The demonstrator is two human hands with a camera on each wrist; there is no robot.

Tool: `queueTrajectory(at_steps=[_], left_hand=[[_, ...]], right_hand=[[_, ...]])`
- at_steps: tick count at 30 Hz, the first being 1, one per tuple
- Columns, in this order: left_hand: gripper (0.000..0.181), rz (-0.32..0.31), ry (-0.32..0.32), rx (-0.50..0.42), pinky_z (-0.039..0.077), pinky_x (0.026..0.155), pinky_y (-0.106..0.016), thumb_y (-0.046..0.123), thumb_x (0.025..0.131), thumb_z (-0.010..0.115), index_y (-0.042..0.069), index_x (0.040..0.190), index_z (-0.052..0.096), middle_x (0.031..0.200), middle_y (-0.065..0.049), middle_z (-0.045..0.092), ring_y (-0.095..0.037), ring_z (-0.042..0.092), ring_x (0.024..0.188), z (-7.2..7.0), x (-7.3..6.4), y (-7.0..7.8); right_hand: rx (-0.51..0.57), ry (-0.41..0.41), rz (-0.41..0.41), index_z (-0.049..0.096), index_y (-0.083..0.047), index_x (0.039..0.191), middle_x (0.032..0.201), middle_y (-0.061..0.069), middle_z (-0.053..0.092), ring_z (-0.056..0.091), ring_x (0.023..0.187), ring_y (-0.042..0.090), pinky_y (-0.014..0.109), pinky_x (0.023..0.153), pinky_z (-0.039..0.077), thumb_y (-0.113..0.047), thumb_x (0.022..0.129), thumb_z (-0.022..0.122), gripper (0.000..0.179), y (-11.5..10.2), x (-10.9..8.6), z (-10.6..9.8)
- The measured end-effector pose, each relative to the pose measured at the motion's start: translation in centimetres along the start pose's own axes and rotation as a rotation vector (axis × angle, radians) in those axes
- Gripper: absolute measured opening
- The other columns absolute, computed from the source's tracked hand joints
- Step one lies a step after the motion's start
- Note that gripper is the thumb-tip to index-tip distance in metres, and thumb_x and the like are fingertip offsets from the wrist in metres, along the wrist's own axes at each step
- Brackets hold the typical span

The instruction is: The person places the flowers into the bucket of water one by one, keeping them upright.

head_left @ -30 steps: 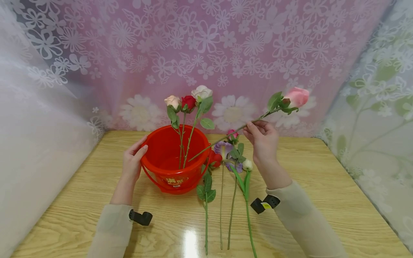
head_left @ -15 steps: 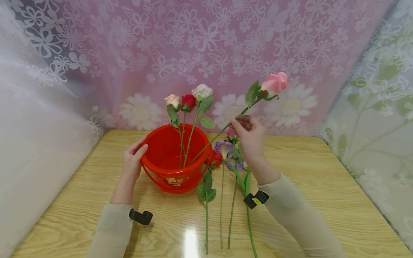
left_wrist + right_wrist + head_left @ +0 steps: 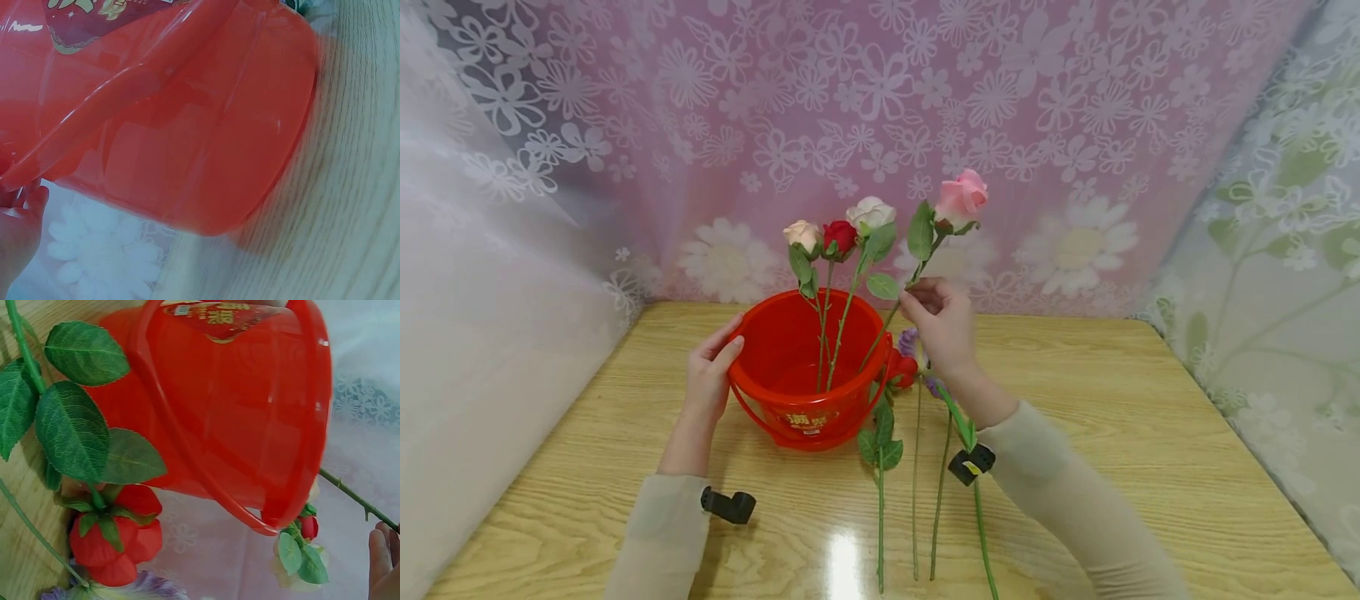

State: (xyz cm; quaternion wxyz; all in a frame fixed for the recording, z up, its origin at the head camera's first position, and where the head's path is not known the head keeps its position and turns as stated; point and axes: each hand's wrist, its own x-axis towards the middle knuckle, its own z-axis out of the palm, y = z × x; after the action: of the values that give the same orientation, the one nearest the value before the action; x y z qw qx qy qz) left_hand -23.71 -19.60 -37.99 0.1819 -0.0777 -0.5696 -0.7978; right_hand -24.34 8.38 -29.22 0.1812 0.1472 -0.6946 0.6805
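At its rim, the red bucket (image 3: 850, 421) is gripped by the left hand (image 3: 709, 367), likely for steadiness; well apart, by the right hand (image 3: 946, 325), the pink rose (image 3: 962, 200) is pinched below its bloom, seemingly so that the slanting stem is controlled inside the bucket.

Your head view looks forward and down at the red bucket (image 3: 844, 417); your sideways-turned wrist views share its outer wall (image 3: 231, 406), the left closer.

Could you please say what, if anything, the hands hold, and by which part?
The right hand pinches the pink rose by its stem, partway along; the left hand grips the red bucket by its rim.
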Motion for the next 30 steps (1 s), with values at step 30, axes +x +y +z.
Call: queueTrajectory(at_steps=[30], left_hand=[[0.042,0.002,-0.013,-0.011,0.047,0.080,-0.027,0.000,0.088,0.050,-0.012,0.126,0.039,0.114,-0.002,0.056,-0.018,0.055,0.100,0.1,-0.2,0.1]], right_hand=[[-0.301,-0.074,0.057,0.065,0.004,0.090,0.083,0.014,0.064,0.061,0.075,0.023,0.031,0.065,0.052,-0.009,0.082,0.062,0.015,2.8,-0.7,1.4]])
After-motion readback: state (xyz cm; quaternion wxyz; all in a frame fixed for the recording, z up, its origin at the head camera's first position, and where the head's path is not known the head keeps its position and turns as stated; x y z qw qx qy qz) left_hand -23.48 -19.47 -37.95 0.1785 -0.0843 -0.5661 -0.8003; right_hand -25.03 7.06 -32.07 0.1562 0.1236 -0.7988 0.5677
